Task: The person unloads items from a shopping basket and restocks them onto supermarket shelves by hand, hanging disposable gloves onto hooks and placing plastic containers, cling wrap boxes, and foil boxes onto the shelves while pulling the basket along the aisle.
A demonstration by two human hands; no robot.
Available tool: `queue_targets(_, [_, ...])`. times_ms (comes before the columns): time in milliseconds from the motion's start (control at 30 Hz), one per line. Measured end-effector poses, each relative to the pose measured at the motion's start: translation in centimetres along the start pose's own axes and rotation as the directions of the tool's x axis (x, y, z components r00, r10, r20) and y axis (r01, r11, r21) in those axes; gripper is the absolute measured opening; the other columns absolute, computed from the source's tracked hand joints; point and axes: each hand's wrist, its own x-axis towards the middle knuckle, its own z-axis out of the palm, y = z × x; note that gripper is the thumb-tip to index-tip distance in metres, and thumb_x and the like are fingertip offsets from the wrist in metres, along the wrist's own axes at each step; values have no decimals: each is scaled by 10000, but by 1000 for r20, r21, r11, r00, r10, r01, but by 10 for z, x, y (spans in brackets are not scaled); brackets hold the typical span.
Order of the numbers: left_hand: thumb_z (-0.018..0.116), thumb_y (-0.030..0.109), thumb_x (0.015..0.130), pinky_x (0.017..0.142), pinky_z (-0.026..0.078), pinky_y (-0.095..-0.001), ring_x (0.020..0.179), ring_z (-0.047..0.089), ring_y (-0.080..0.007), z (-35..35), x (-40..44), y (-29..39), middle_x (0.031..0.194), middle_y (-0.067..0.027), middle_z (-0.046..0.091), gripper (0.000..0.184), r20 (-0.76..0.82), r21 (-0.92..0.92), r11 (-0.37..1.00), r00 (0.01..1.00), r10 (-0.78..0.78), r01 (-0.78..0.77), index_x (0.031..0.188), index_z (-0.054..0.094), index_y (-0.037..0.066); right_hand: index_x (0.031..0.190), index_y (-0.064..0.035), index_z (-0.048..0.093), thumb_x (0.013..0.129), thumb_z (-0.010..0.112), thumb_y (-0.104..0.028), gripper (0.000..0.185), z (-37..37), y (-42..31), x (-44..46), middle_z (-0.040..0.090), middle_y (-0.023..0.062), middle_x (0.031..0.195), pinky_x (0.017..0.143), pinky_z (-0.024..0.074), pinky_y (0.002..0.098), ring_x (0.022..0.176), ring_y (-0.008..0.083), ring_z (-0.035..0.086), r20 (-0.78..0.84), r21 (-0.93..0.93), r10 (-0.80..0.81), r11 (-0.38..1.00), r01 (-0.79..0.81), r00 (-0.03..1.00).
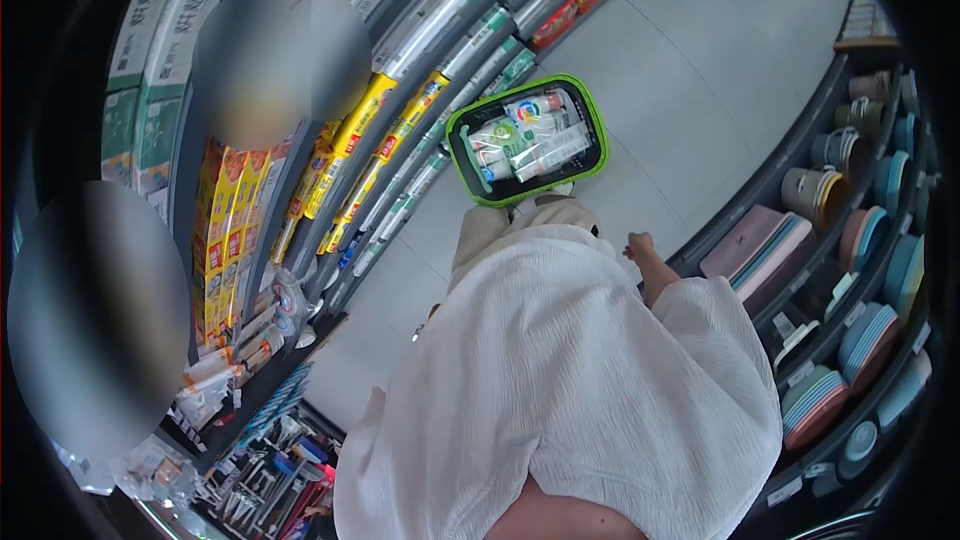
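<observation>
My right hand point(637, 246) hangs low beside my white shirt, away from the shelf on the right. Its fingers look loosely curled, and no object shows in them. The left hand is out of sight; my left sleeve point(372, 415) is at the lower left. In front of my feet is a black shopping basket with a green rim point(597, 118), touched by neither visible hand. Several clear-wrapped packs point(545, 140) with white, green and orange prints lie inside it.
Long boxes, including yellow boxes point(365, 115), fill the left shelves. Small tools point(275, 480) are at the lower left. On the right shelves are stacked bowls point(815, 405), cups point(838, 150) and pink trays point(750, 245). Pale floor tiles point(690, 90) stretch ahead between the shelves.
</observation>
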Motion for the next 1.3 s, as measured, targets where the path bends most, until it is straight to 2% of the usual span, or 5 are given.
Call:
queue_targets(300, [653, 265, 915, 752, 569, -395, 853, 734, -319, -107, 29, 6, 909, -196, 738, 295, -109, 56, 978, 972, 208, -203, 990, 720, -13, 1117, 125, 618, 950, 536, -181, 358, 13, 53, -63, 719, 220, 919, 539, 553, 357, 691, 284, 737, 6, 236, 11, 972, -12, 1000])
queue_targets(700, [585, 218, 996, 671, 555, -302, 793, 711, -181, -229, 194, 148, 948, -126, 725, 283, 12, -640, 764, 993, 119, -84, 1132, 646, -23, 1159, 49, 645, 958, 553, -214, 344, 182, -54, -109, 734, 144, 927, 603, 540, 318, 722, 202, 726, 18, 387, -303, 881, 273, 953])
queue_targets(1033, [605, 266, 909, 853, 550, -492, 963, 683, -430, -171, 295, 151, 1001, -262, 712, 295, 380, 407, 783, 867, 323, -471, 1019, 716, 16, 997, 59, 691, 907, 542, -165, 284, 345, -56, -25, 733, 158, 830, 618, 576, 362, 642, 226, 715, 138, 219, 9, 975, -39, 990])
queue_targets(1100, [606, 271, 912, 854, 549, -484, 958, 687, -426, -167, 318, 163, 993, -257, 716, 297, 354, 365, 800, 865, 354, -477, 1019, 718, 17, 946, 60, 698, 900, 549, -184, 290, 379, -53, 1, 732, 186, 847, 634, 572, 379, 637, 241, 716, -73, 217, -373, 899, 379, 925])
queue_targets(1300, [621, 272, 909, 833, 551, -446, 894, 710, -367, -151, 393, 182, 924, -206, 731, 301, 119, 103, 910, 913, 390, -402, 1003, 713, 2, 948, 70, 688, 901, 552, -185, 292, 369, -87, 22, 720, 220, 840, 756, 574, 440, 736, 327, 730, -31, 176, -341, 924, 341, 940])
